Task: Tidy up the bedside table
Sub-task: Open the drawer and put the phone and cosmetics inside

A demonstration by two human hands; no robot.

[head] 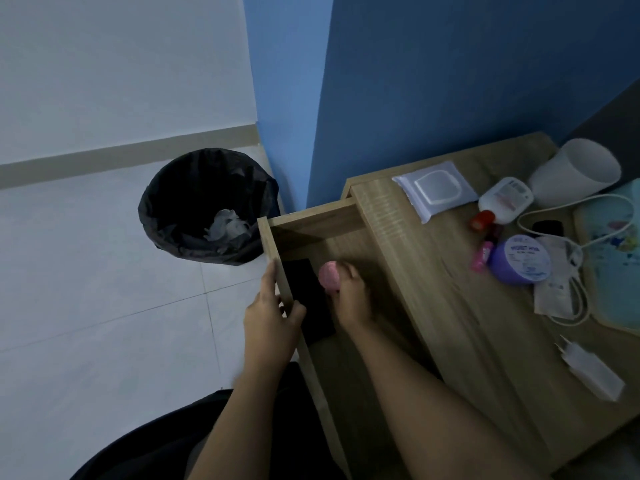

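Half-hidden pink obj (329, 276) in blurred right hand (353, 299).

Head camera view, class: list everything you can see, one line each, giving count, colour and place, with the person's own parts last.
Drawer: 1, light wood, pulled open at the table's left
Flat object: 1, black, inside drawer
Round item: 1, pink, in right hand over drawer
Bin: 1, black liner, on floor left of the table, pale scrap inside
Wipes pack: 1, pale, tabletop rear
Bottle: 1, white with red cap, beside wipes
Jar: 1, purple, tabletop centre
Small tube: 1, pink, left of jar
Cup-shaped thing: 1, white, rear right, on its side
Cable: 1, white, looped right of jar
Plug adapter: 1, white, front right
Left hand: gripping drawer front
Right hand: grip closed on round item
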